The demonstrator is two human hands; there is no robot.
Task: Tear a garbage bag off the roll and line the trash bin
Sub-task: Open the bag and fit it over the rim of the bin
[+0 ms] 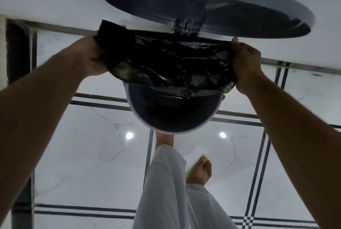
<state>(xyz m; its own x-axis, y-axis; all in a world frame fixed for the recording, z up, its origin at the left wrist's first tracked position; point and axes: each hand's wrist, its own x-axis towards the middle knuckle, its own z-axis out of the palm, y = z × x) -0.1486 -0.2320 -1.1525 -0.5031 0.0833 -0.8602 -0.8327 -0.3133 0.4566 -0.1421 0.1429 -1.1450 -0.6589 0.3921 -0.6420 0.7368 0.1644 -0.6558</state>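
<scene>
- At centre frame, over the open trash bin [173, 118], we are gripping the garbage bag [166, 66]: left hand [94, 57] and right hand [245, 64] both clenched on its edges.
- We are advising an even spread before hooking the far rim.

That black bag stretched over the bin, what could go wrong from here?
The garbage bag covers only the far part of the bin's rim; the near part is bare, so it may slip in when released. The left hand and right hand pull it taut, so thin plastic might tear. The raised lid could drop if the foot at the bin's base lifts.
</scene>
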